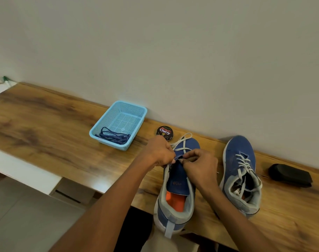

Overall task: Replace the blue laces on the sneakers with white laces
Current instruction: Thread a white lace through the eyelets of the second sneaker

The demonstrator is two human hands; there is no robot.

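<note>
Blue laces (115,138) out, in basket (118,108). Right of basket: near sneaker (175,202) half threaded, left hand (159,151) and right hand (200,164) pinching white lace (182,140); farther sneaker (240,171) already relaced.

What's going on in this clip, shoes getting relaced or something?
Yes. A person is threading a white lace into the near blue sneaker, the left hand and right hand both pinching at its eyelets. The other sneaker already carries white laces. The old blue laces lie in the light blue basket. A polish tin and a black brush sit on the wooden table.
</note>
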